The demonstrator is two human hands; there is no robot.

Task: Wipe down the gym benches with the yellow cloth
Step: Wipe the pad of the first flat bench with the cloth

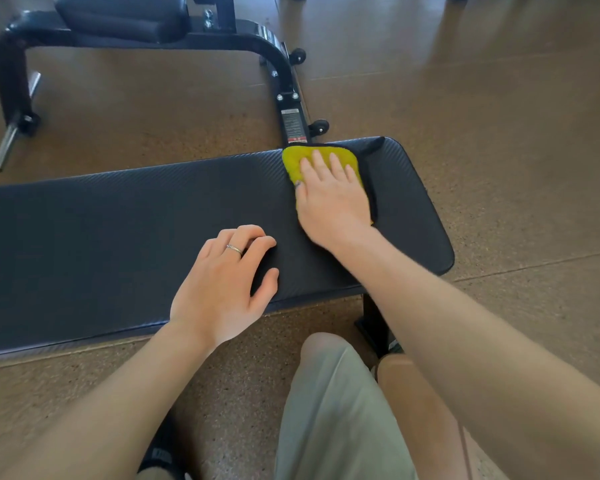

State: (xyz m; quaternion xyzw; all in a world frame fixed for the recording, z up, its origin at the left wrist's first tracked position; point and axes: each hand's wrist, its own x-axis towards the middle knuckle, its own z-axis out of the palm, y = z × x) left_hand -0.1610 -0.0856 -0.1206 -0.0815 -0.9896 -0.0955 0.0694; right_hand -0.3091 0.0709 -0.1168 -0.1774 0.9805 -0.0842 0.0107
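Observation:
A flat black padded gym bench [101, 230] stretches across the view from the left edge to the right of centre. A yellow cloth [293, 161] with a dark edge lies near the bench's far right end. My right hand [329, 199] presses flat on the cloth with straight, spread fingers and covers most of it. My left hand [226, 285] rests on the bench pad near its front edge. Its fingers are loosely curled, one wears a ring, and it holds nothing.
A second black bench [125, 19] with a curved steel frame [274, 53], small wheels [319, 126] and a metal peg [4, 147] stands behind on the brown speckled floor. The bench's leg [373, 320] stands by my bent knee [326, 382].

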